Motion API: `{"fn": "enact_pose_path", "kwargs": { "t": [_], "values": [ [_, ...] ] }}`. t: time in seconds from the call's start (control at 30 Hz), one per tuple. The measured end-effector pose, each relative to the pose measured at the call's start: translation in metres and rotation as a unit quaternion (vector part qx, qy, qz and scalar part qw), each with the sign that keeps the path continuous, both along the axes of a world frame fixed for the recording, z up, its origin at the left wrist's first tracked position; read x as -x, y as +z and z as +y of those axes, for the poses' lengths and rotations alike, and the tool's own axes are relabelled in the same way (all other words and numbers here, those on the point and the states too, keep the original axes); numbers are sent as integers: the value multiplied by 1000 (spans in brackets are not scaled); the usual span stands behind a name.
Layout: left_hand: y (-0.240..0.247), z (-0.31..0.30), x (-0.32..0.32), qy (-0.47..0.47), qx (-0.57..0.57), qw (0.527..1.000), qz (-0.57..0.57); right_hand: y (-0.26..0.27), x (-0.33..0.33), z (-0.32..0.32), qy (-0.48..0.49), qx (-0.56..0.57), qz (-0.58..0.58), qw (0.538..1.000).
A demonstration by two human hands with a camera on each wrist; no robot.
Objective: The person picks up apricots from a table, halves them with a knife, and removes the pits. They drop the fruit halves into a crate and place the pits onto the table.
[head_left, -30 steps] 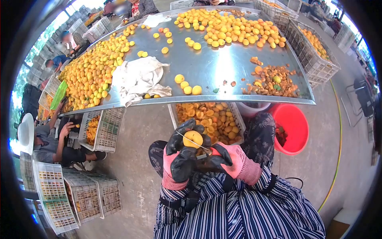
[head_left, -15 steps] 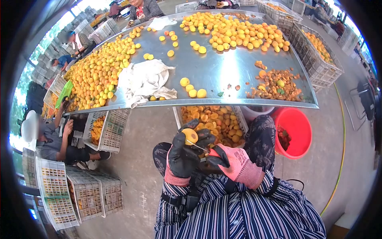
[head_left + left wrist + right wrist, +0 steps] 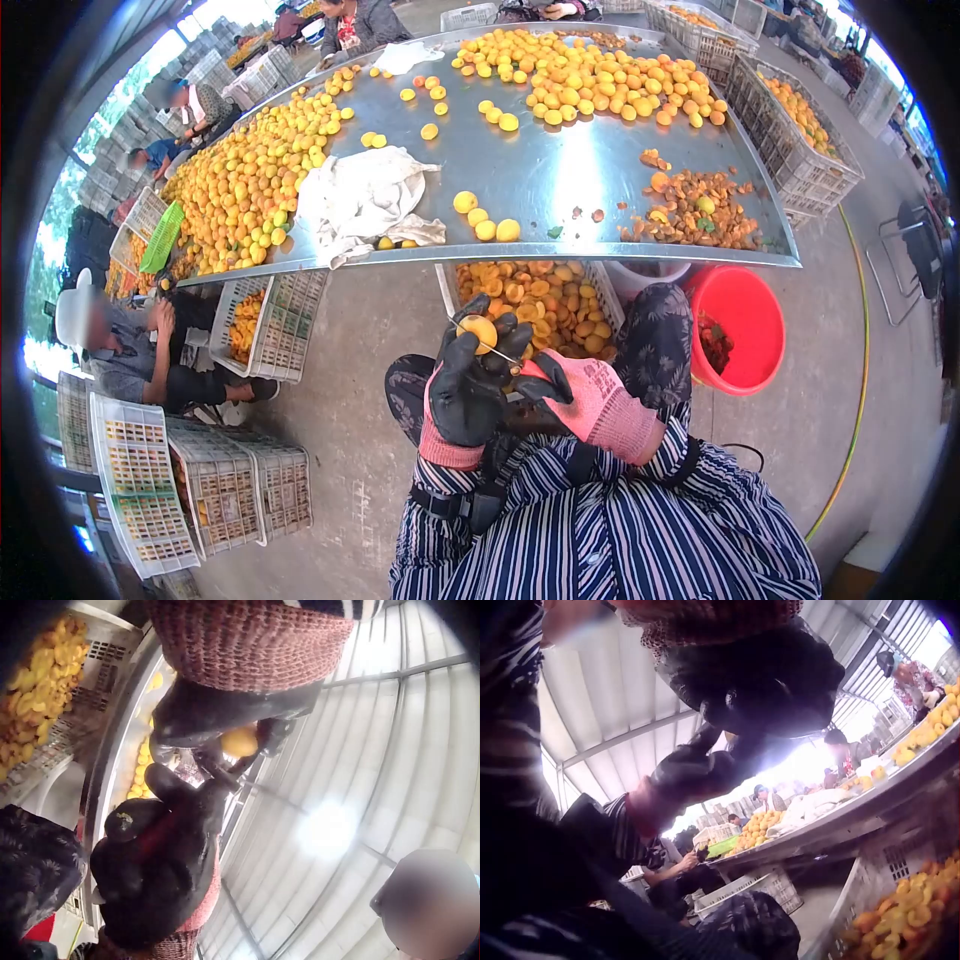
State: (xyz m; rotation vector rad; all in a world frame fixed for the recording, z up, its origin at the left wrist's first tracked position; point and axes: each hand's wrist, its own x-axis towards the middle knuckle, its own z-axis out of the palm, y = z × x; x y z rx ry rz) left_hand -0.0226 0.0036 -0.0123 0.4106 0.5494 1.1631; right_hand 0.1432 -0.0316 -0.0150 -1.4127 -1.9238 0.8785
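Observation:
In the head view, my left hand (image 3: 468, 395), in a black-coated pink glove, holds a yellow apricot (image 3: 480, 333) between thumb and fingers. The same apricot (image 3: 240, 741) shows between dark gloved fingers in the left wrist view. My right hand (image 3: 590, 400), gloved alike, grips a slim metal tool (image 3: 497, 353) just right of the fruit. Its thin shaft runs up to the left across the apricot. The curled fingers hide most of its handle. In the left wrist view the right hand (image 3: 154, 862) is folded into a fist.
A crate (image 3: 607, 290) of opened apricots stands between my knees, below the metal table (image 3: 500, 180). Whole apricots (image 3: 255, 180), a white cloth (image 3: 365, 200) and a heap of brown pits (image 3: 700, 212) lie on the tabletop. A red bucket (image 3: 755, 330) is at the right.
The apricot has been turned in my left fingers. The tool's shaft crossed its face a second ago, met its lower edge half a second ago, and lies across it again now.

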Motion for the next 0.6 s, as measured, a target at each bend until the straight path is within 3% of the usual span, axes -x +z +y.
{"fn": "enact_pose_path", "kwargs": {
  "t": [0.1, 0.2, 0.33, 0.53, 0.6],
  "values": [
    [-14, 7, 3, -3, -4, 1000, -7, 4, 2, 0, 5, 79, 9, 997],
    [-18, 9, 4, 40, -15, 999, 28, -8, 1, -1, 13, 55, 25, 998],
    [-16, 8, 2, 31, -17, 999, -9, -2, 5, 4, 16, 80, 30, 996],
    [-9, 3, -3, 11, -28, 998, 55, -3, 9, 3, 18, 57, 63, 996],
    [-18, 8, -2, 20, -123, 992, -29, -12, 13, 3, 16, 13, 56, 998]
  ]
}}
